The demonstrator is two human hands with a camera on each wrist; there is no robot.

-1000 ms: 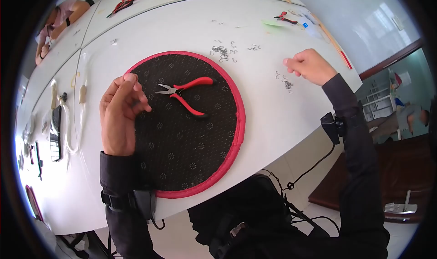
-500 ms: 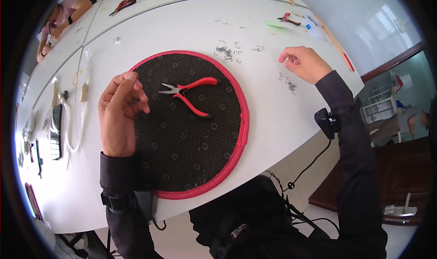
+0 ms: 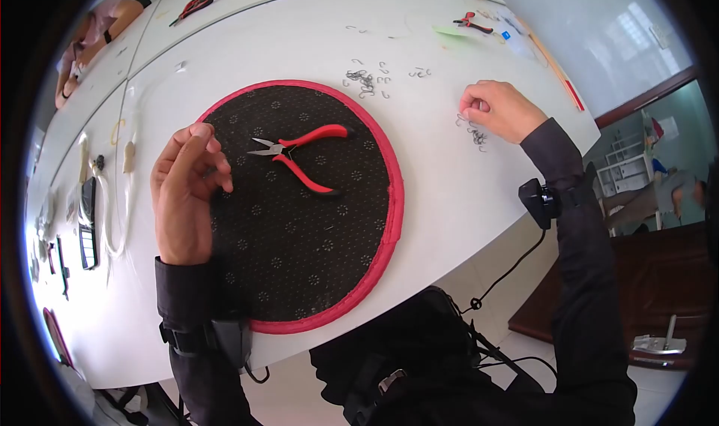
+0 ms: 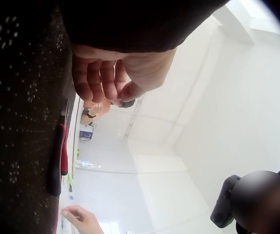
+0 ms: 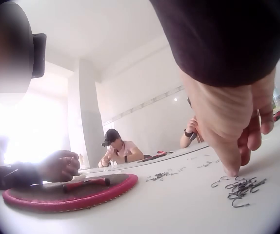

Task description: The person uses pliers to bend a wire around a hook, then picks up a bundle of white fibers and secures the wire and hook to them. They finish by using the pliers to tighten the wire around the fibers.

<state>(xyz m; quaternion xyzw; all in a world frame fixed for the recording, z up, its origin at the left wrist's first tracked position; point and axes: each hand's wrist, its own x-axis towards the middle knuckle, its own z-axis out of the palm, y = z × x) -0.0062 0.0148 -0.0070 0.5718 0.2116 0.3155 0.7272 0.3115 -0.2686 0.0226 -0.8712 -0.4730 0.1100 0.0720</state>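
My left hand (image 3: 183, 190) hovers over the left edge of a round black mat (image 3: 299, 231) with red trim. Its thumb tip presses against the forefinger and the other fingers curl; nothing shows between them. On the mat lie red-handled pliers (image 3: 311, 135), jaws spread, to the right of that hand. At the table's right side my right hand (image 3: 503, 111) bends down over a small pile of dark fishing hooks (image 5: 245, 189). Thumb and forefinger pinch at the pile's far edge, a hook (image 5: 217, 184) right by the thumb tip in the right wrist view.
Another hook pile (image 3: 362, 81) lies beyond the mat, loose hooks around it. More pliers lie at the back left (image 3: 198, 5) and back right (image 3: 473, 23). A phone (image 3: 88, 239) and clear tubing (image 3: 112, 231) are at the left. Another person (image 5: 118, 148) sits across the table.
My right hand's thumb and forefinger have come apart, then closed again lower, at the hook pile's edge. The left hand keeps its pose, a little further left in the head view.
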